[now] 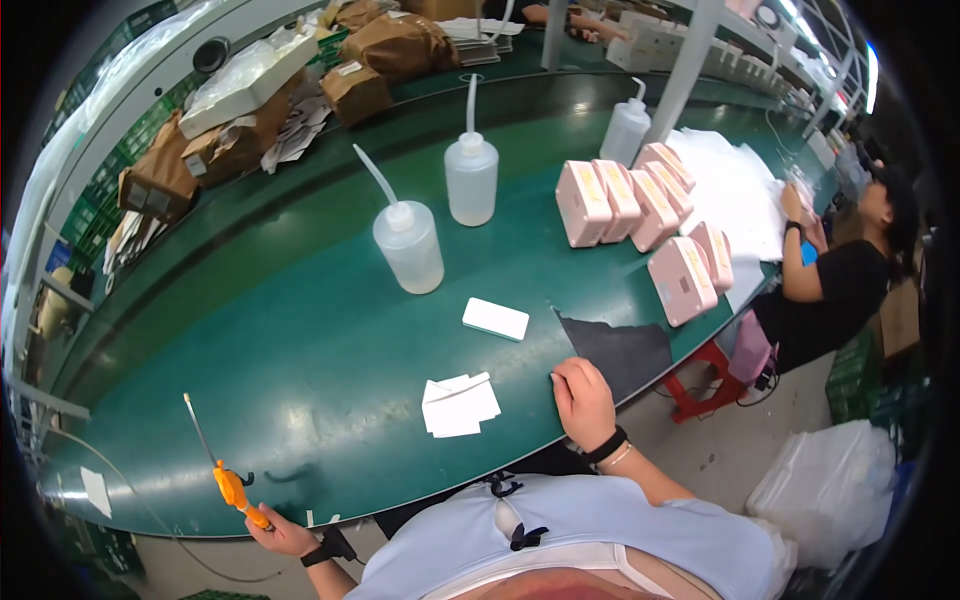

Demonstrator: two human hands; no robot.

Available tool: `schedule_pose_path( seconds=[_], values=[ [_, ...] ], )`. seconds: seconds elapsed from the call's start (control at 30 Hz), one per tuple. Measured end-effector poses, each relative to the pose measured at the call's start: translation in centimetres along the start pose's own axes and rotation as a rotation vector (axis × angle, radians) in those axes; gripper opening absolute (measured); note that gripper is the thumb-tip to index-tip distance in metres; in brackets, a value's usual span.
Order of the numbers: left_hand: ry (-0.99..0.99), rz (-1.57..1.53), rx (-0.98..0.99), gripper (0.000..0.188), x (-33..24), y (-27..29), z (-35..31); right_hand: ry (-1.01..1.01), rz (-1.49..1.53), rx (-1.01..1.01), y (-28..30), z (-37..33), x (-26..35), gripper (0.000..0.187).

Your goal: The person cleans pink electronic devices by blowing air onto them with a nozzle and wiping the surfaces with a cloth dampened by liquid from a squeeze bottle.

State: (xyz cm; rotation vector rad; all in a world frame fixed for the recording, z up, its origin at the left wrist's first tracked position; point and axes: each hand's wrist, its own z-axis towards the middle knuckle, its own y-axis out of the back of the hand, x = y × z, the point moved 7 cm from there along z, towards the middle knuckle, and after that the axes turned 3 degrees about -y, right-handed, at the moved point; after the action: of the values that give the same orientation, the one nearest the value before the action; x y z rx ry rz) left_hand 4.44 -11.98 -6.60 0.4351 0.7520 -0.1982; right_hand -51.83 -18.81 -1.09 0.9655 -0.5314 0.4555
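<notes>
My left hand (283, 535), at the near left edge of the green workbench (330, 370), is closed round the handle of an orange air blow gun (230, 486). The gun's long thin nozzle points up and away over the bench. My right hand (584, 402) rests on the bench's near edge with its fingers curled, and I see nothing in it. Beside it lies a torn dark grey sheet (618, 352). Several small white paper pieces (461, 407) lie in a loose pile between my hands. Beyond them is a flat white rectangular block (496, 319).
Two translucent squeeze bottles (410, 250) with bent spouts stand mid-bench; a third squeeze bottle (627, 130) is farther right. Several pink box-shaped devices (682, 282) stand at the right. A co-worker (835, 275) sits beyond them. Brown packages (400, 45) fill the far shelf.
</notes>
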Motion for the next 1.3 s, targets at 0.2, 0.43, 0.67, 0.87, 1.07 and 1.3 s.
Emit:
schedule_pose_path(
  seconds=[0.2, 0.43, 0.67, 0.87, 1.07, 1.3],
  values=[
    [-0.117, 0.025, -0.179, 0.024, -0.1, 0.0, -0.6, 0.033, -0.009, -0.047, 0.0, -0.4, 0.0, 0.008],
    [-0.146, -0.027, 0.000, 0.022, -1.0, -0.3, -0.3, 0.083, -0.006, -0.144, 0.2, -0.8, 0.2, 0.007],
    [-0.184, -0.031, 0.026, 0.019, -1.4, -0.1, -0.6, 0.026, -0.019, -0.143, 0.4, -1.3, 0.3, 0.005],
    [-0.271, -0.037, 0.062, 0.015, -2.5, 0.3, -0.4, 0.027, -0.032, -0.163, 0.2, -1.5, 0.6, 0.005],
    [-0.329, -0.001, 0.045, 0.020, -2.5, 0.2, -0.5, 0.036, -0.008, -0.217, 1.0, -1.9, 0.5, 0.005],
    [-0.333, -0.011, -0.020, 0.021, -2.5, 0.1, -0.3, 0.126, 0.014, -0.246, 0.8, -2.1, 0.3, 0.005]
  ],
)
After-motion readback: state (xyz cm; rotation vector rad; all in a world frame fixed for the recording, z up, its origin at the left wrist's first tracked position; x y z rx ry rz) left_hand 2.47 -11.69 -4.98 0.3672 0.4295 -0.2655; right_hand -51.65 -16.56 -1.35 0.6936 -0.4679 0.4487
